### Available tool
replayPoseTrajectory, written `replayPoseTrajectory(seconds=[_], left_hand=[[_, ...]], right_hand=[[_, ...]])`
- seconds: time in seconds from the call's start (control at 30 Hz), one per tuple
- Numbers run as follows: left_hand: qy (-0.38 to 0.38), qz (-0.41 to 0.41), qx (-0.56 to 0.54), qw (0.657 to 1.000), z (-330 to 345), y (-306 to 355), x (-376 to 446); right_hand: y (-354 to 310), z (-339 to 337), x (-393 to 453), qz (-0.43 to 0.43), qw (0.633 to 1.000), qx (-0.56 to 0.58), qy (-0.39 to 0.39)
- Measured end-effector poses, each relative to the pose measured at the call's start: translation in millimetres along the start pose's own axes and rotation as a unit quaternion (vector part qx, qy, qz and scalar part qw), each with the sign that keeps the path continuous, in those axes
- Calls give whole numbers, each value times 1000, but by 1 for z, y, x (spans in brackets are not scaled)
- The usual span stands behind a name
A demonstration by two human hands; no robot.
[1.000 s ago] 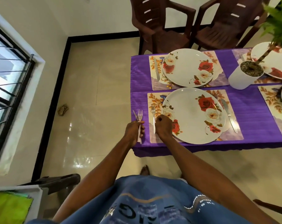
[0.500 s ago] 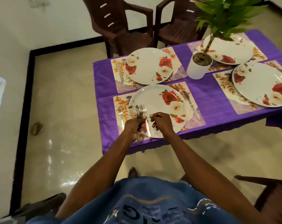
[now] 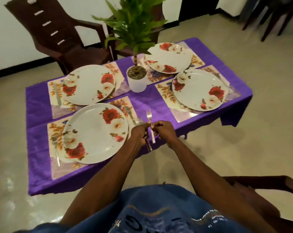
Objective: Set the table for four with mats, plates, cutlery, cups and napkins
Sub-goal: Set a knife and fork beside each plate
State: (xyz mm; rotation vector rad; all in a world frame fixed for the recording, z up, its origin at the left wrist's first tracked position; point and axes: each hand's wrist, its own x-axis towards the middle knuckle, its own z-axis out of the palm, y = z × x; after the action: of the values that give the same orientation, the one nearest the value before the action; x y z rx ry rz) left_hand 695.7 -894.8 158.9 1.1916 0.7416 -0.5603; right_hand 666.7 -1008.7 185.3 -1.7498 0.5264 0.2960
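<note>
Four white plates with red roses lie on floral mats across the purple tablecloth [image 3: 147, 105]. Closest to me is the near-left plate [image 3: 94, 132]; the near-right plate [image 3: 199, 89] sits further along. Both hands hover over the table's front edge between those two settings. My right hand [image 3: 165, 130] pinches a steel fork [image 3: 149, 116], tines pointing away from me. My left hand [image 3: 139, 132] grips another fork [image 3: 148, 146], its handle sticking out below the fist and its tines blurred. Knives lie on the far-left mat [image 3: 57, 95] and right of the near-left plate [image 3: 129, 111].
A white pot with a green plant [image 3: 136, 81] stands mid-table between the far plates. A brown plastic chair [image 3: 63, 39] stands behind the table. Another chair's arm [image 3: 263, 184] is at my right, close to the table's near corner. More chair legs [image 3: 268, 17] are at far right.
The view has swung right along the table. Both hands moved from the near-left plate towards the gap between the near settings, and my right hand now pinches a fork taken from the left hand's bundle.
</note>
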Motion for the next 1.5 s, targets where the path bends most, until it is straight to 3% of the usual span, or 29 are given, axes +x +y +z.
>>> replayPoseTrajectory(seconds=[0.2, 0.43, 0.77, 1.13, 1.5], left_hand=[[-18, -11, 29, 999, 76, 2, 7], [22, 0, 20, 1000, 107, 19, 54], [64, 1, -51, 997, 150, 46, 102], [150, -8, -70, 986, 141, 51, 100], [190, 3, -84, 978, 149, 40, 81]], right_hand=[[3, -79, 31, 19, 999, 5, 41], [-2, -118, 96, 30, 997, -56, 52], [-15, -120, 185, -20, 968, -251, 11], [-17, -109, 195, -19, 945, -326, 3], [-16, -111, 186, -64, 928, -368, -10]])
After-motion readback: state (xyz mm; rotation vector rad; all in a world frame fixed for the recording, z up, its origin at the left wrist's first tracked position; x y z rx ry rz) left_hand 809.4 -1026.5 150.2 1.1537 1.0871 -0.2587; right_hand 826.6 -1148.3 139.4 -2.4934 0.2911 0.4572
